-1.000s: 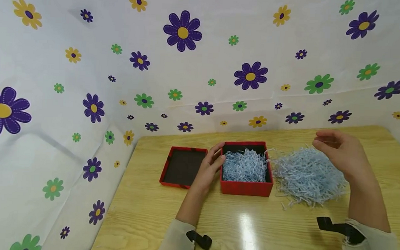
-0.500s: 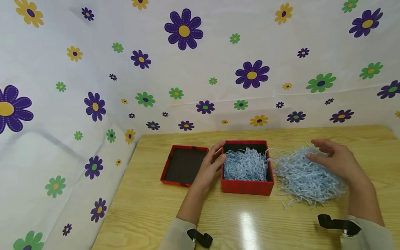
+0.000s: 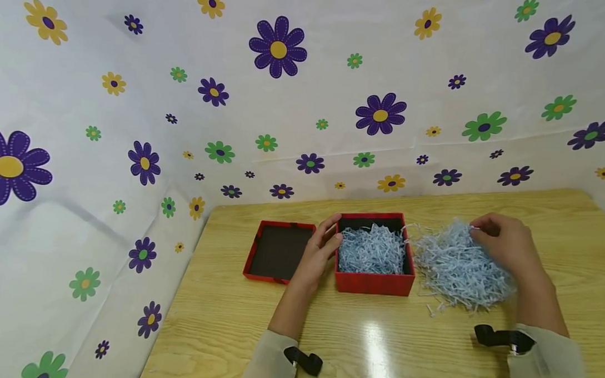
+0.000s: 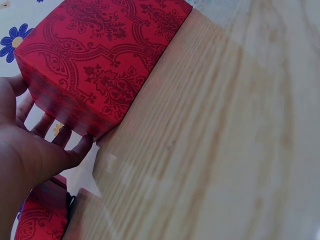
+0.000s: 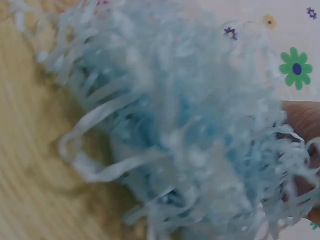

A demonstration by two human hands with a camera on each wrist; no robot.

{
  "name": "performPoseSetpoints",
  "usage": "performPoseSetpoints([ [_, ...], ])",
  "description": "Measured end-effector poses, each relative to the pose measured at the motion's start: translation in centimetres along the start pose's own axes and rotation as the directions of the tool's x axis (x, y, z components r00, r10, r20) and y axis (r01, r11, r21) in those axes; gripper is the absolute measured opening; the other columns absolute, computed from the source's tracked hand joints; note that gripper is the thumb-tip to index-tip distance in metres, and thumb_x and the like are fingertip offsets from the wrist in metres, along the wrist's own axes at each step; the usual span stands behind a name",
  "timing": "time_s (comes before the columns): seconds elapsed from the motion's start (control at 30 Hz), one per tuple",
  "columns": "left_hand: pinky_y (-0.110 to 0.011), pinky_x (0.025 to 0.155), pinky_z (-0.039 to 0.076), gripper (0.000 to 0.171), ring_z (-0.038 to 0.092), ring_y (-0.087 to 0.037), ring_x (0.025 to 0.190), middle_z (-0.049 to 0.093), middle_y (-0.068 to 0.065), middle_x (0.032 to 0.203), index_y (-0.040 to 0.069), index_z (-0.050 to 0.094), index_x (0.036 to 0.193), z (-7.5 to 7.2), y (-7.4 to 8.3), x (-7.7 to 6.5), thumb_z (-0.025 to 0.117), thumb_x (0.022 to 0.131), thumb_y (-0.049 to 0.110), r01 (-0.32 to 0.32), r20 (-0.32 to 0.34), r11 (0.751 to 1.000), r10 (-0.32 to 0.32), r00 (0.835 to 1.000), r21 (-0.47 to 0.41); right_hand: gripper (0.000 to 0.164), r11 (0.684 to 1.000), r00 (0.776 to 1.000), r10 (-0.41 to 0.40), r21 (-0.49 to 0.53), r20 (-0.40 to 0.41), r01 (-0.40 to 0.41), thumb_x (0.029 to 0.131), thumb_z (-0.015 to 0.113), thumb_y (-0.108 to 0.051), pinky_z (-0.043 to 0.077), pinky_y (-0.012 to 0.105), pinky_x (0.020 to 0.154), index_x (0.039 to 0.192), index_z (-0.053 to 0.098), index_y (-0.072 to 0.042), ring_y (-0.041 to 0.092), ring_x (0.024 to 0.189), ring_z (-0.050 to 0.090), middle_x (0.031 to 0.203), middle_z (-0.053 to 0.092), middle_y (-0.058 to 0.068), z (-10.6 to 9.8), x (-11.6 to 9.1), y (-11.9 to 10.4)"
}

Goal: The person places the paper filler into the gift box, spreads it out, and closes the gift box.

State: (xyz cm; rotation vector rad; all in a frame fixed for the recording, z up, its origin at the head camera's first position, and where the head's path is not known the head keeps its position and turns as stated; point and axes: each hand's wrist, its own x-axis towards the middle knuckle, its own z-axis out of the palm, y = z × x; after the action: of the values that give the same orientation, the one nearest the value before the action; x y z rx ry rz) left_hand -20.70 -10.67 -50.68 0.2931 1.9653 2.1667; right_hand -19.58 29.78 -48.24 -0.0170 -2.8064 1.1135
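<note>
Obscuring right fingers (image 3: 490,220), blurred shreds (image 5: 195,125)

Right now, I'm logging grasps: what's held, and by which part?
The right grip pinches the pile of blue shredded paper at its far side; where along the strands is unclear. The left grip only touches the left side of the red box.

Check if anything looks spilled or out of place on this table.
Slightly: a few loose shreds lie on the table in front of the paper pile, and stray strands poke out by the right rim of the red box. They look untidy, straying from the rest. No damage shows.
</note>
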Motion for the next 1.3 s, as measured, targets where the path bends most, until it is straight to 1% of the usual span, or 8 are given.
performPoseSetpoints([
  [0.1, -0.062, 0.118, 0.037, 0.048, 0.04, -0.029, 0.15, 0.034, 0.003, 0.168, 0.04, 0.052, 0.155, 0.0, 0.0, 0.0, 0.061, 0.108, 0.033, 0.002, -0.007, 1.0, -0.002, 1.0, -0.001, 0.029, 0.999, 0.999, 0.021, 0.027, -0.035, -0.02, 0.108, 0.062, -0.022, 0.044, 0.016, 0.066, 0.122, 0.067, 0.004, 0.04, 0.099, 0.06, 0.114, 0.067, 0.028, -0.8, -0.2, -1.0],
  [0.17, -0.062, 0.118, 0.037, 0.047, 0.04, -0.028, 0.15, 0.035, 0.004, 0.168, 0.041, 0.053, 0.153, 0.0, -0.1, 0.0, 0.062, 0.108, 0.033, 0.002, -0.012, 1.0, -0.002, 1.0, -0.001, 0.031, 0.998, 0.998, 0.039, 0.051, -0.055, -0.036, 0.109, 0.06, -0.022, 0.041, 0.01, 0.065, 0.124, 0.065, 0.004, 0.04, 0.102, 0.059, 0.117, 0.065, 0.029, -1.3, -0.3, -1.8],
  [0.27, -0.062, 0.118, 0.038, 0.047, 0.039, -0.028, 0.151, 0.035, 0.004, 0.167, 0.041, 0.053, 0.153, 0.1, -0.1, 0.0, 0.062, 0.108, 0.033, -0.001, -0.014, 1.0, 0.001, 1.0, -0.001, 0.032, 0.996, 0.994, 0.059, 0.073, -0.095, -0.052, 0.109, 0.059, -0.022, 0.042, 0.006, 0.064, 0.128, 0.065, 0.004, 0.036, 0.102, 0.058, 0.12, 0.065, 0.029, -1.8, -0.5, -2.8],
  [0.43, -0.061, 0.118, 0.039, 0.047, 0.04, -0.028, 0.15, 0.036, 0.003, 0.168, 0.04, 0.053, 0.154, 0.1, -0.3, 0.1, 0.061, 0.108, 0.032, 0.001, -0.014, 1.0, -0.002, 1.0, -0.006, 0.031, 0.995, 0.983, 0.059, 0.093, -0.174, -0.044, 0.108, 0.061, -0.021, 0.043, 0.005, 0.065, 0.128, 0.067, 0.002, 0.008, 0.09, 0.055, 0.12, 0.068, 0.025, -2.6, -1.0, -4.2],
  [0.53, -0.061, 0.118, 0.039, 0.047, 0.04, -0.028, 0.15, 0.036, 0.004, 0.167, 0.04, 0.053, 0.154, 0.1, -0.3, 0.1, 0.061, 0.108, 0.032, 0.004, -0.01, 1.0, -0.004, 1.0, -0.007, 0.031, 0.992, 0.974, 0.064, 0.119, -0.215, -0.039, 0.107, 0.063, -0.021, 0.045, 0.006, 0.065, 0.129, 0.068, 0.0, -0.001, 0.083, 0.053, 0.113, 0.069, 0.012, -3.1, -1.3, -5.0],
  [0.63, -0.062, 0.118, 0.038, 0.048, 0.04, -0.029, 0.15, 0.035, 0.003, 0.168, 0.04, 0.052, 0.155, 0.1, -0.2, 0.1, 0.061, 0.108, 0.033, 0.001, -0.006, 1.0, -0.001, 1.0, -0.008, 0.031, 0.987, 0.966, 0.069, 0.159, -0.251, -0.03, 0.107, 0.065, -0.02, 0.047, 0.007, 0.065, 0.13, 0.068, 0.0, 0.0, 0.081, 0.054, 0.102, 0.065, -0.007, -3.5, -1.6, -5.8],
  [0.73, -0.064, 0.118, 0.036, 0.048, 0.039, -0.029, 0.15, 0.035, 0.002, 0.168, 0.039, 0.051, 0.155, 0.1, -0.1, 0.1, 0.061, 0.108, 0.033, 0.001, -0.005, 1.0, -0.001, 1.0, -0.009, 0.031, 0.98, 0.957, 0.08, 0.199, -0.28, -0.023, 0.106, 0.065, -0.019, 0.047, 0.008, 0.066, 0.129, 0.067, 0.0, 0.005, 0.081, 0.055, 0.096, 0.059, -0.019, -3.8, -1.8, -6.5],
  [1.3, -0.062, 0.12, 0.035, 0.049, 0.036, -0.028, 0.153, 0.034, 0.003, 0.168, 0.038, 0.05, 0.156, -0.1, -0.1, 0.1, 0.06, 0.109, 0.032, -0.016, 0.009, 1.0, 0.016, 1.0, 0.003, 0.019, 0.913, 0.916, 0.072, 0.396, -0.396, 0.1, 0.099, 0.072, -0.006, 0.049, 0.008, 0.068, 0.118, 0.071, 0.0, 0.009, 0.078, 0.056, 0.092, 0.064, -0.012, -4.1, -2.5, -10.2],
])
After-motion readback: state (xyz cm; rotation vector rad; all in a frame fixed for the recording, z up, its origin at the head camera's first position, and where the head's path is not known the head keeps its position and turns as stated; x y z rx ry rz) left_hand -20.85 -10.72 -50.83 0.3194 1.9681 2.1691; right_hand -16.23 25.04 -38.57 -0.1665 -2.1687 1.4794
